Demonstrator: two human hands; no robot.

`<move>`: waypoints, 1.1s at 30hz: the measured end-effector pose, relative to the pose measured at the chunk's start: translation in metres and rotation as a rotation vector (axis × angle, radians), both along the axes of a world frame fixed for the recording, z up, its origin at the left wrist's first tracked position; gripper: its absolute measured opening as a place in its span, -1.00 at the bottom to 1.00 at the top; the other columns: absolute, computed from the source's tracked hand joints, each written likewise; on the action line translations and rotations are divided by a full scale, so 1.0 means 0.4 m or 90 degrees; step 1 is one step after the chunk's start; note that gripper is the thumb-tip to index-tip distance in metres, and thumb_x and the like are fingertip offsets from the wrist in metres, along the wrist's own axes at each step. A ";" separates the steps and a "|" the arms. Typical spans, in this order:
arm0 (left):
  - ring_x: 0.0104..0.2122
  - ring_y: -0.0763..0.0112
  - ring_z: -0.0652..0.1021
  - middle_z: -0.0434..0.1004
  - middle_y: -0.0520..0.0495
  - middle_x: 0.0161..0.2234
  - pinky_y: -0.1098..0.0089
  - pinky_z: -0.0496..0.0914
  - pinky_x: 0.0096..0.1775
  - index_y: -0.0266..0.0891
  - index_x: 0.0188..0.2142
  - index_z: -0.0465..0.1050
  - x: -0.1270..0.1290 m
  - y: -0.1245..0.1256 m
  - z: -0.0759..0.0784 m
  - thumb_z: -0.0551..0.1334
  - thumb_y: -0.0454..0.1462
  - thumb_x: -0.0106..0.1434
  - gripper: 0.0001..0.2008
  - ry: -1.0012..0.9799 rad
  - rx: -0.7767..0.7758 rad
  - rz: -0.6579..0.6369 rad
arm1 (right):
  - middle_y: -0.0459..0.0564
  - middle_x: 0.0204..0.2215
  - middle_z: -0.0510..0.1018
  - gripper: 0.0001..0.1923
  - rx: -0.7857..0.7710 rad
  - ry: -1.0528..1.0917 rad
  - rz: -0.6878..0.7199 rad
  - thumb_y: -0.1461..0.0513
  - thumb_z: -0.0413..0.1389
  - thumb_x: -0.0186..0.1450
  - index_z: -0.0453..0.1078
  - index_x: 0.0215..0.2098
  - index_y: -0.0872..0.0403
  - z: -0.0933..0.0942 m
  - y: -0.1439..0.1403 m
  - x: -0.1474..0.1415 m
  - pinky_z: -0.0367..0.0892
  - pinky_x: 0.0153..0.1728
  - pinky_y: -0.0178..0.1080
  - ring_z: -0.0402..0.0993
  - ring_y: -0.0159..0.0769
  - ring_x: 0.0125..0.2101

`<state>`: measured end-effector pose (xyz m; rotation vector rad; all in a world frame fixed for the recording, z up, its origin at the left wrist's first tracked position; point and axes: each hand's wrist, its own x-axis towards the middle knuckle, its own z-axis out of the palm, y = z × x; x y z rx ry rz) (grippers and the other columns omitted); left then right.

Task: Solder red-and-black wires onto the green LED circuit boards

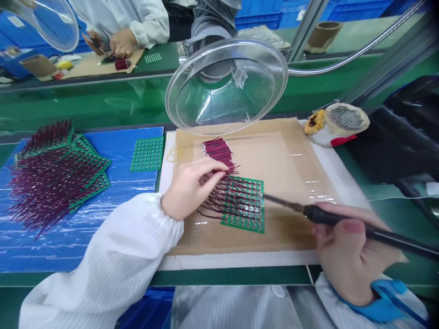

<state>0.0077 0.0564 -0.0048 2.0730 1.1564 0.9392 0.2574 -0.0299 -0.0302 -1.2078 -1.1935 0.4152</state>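
A green circuit board (pixel 243 224) lies on the brown cardboard, with rows of dark red wires (pixel 214 201) running off it to the left. My left hand (pixel 192 185) is closed in a pinch on a thin dark red wire over the board's upper left part. Just beyond its fingertips rests a bundle of loose dark red wires (pixel 219 151). My right hand (pixel 350 251) grips the black handle of a soldering iron (pixel 322 214). The iron's tip reaches the board's right side near the upper rows; whether it touches a pad is too small to tell.
Wired boards (pixel 58 173) are piled on a blue sheet (pixel 103 242) at left, beside a bare board (pixel 147 154). A clear fume hood (pixel 226 91) hangs over the cardboard (pixel 288 155). At right stands a round tin (pixel 346 119) with a yellow sponge (pixel 314 122). Across the partition, a co-worker's hands (pixel 121 43) work.
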 end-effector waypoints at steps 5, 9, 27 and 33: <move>-0.57 0.56 0.46 0.48 0.00 -0.50 0.53 0.40 -0.51 -0.31 -0.27 0.48 0.041 -0.102 0.027 0.27 -0.26 0.25 -0.88 -0.216 -0.407 -0.104 | -0.06 -0.35 0.63 -0.66 -0.098 0.025 0.110 0.26 0.17 0.26 0.38 0.01 -0.05 0.040 0.000 -0.037 0.54 -0.46 -0.27 0.61 -0.27 -0.40; -0.57 0.55 0.42 0.44 0.01 -0.54 0.53 0.35 -0.53 -0.30 -0.28 0.49 0.050 -0.144 0.039 0.26 -0.25 0.25 -0.86 -0.191 -0.513 -0.160 | -0.07 -0.21 0.63 -0.48 -0.145 0.032 0.263 0.33 0.27 0.15 0.32 0.04 -0.09 0.064 -0.005 -0.074 0.62 -0.31 -0.24 0.61 -0.21 -0.23; -0.19 0.28 0.60 0.60 -0.22 -0.18 0.31 0.52 -0.18 -0.41 -0.08 0.37 0.046 -0.189 0.042 -0.02 -0.39 0.43 -0.77 0.185 0.354 -0.108 | -0.14 -0.42 0.60 -0.49 -0.138 0.029 0.186 0.36 0.32 0.08 0.37 -0.03 -0.03 0.056 -0.019 -0.110 0.59 -0.29 -0.23 0.59 -0.31 -0.42; -0.20 0.46 0.54 0.56 -0.08 -0.22 0.44 0.46 -0.11 -0.28 -0.15 0.42 0.012 -0.166 0.011 0.14 -0.37 0.37 -0.89 0.125 0.196 -0.084 | -0.13 -0.49 0.60 -0.68 -0.122 -0.074 0.143 0.23 0.15 0.28 0.42 0.02 -0.06 0.046 -0.017 -0.068 0.53 -0.29 -0.17 0.57 -0.28 -0.44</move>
